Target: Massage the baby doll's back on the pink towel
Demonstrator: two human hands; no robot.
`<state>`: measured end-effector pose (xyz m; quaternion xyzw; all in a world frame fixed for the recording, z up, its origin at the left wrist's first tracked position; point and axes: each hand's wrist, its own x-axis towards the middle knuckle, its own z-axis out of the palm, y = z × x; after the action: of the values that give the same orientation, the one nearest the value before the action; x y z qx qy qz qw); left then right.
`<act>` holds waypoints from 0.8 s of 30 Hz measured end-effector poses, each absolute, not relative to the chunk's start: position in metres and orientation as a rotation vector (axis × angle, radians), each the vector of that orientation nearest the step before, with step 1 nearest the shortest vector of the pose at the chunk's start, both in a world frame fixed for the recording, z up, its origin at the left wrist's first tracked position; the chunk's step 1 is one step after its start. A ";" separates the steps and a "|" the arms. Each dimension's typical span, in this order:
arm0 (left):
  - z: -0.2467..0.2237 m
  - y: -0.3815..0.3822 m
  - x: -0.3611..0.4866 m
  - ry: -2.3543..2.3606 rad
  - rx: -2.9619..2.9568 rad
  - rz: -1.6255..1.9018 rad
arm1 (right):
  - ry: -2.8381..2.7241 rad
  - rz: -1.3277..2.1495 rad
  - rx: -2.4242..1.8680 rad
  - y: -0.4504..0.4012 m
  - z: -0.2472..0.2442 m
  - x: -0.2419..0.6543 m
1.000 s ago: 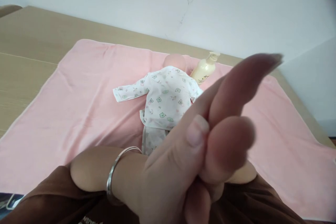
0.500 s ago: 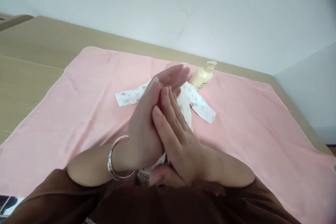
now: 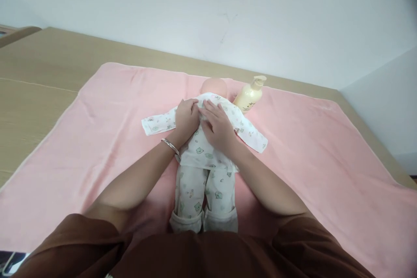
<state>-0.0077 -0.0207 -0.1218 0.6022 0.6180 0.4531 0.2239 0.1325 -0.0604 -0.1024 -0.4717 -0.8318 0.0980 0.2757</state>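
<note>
- The light wooden table [image 3: 35,95] runs out to the left of the left hand, bare where the cloth does not reach.
- A pink, soft-looking towel [image 3: 97,139] is spread flat over the table, under both hands and well beyond them on either side.
- One empty printed sleeve [image 3: 158,122] lies flat on the towel, just left of the left hand.
- The left hand [image 3: 186,118], a silver bangle [image 3: 171,146] on its wrist, lies palm down with fingers loosely spread on the chest of the doll; it grips nothing.
- The doll in a white cotton suit printed with small green animals [image 3: 205,160] lies on the towel under both hands, its bare head beyond the fingertips, its legs towards the person.
- The right hand [image 3: 217,127] rests flat just beside the left, fingers spread, thumbs nearly touching; it too pinches nothing.
- The step looks like stroking or smoothing the chest; the next move would need even, light pressure outward from the middle line.
- A cream pump bottle [image 3: 250,93] stands beyond and to the right of the right hand, near the doll's head.
</note>
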 end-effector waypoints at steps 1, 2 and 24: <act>-0.126 -0.021 -0.008 1.724 1.729 1.235 | -2.233 0.279 -1.296 -0.053 -0.103 0.138; -0.129 -0.021 -0.008 1.741 1.774 1.224 | -2.215 0.312 -1.320 -0.045 -0.104 0.145; -0.129 -0.019 -0.007 1.893 1.878 1.066 | -2.265 0.263 -1.539 -0.034 -0.099 0.158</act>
<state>-0.0069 -0.0187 -0.1285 0.6479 0.6533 0.3678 0.1346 0.1582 -0.0345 -0.0986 -0.5488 -0.8077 0.0940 0.1939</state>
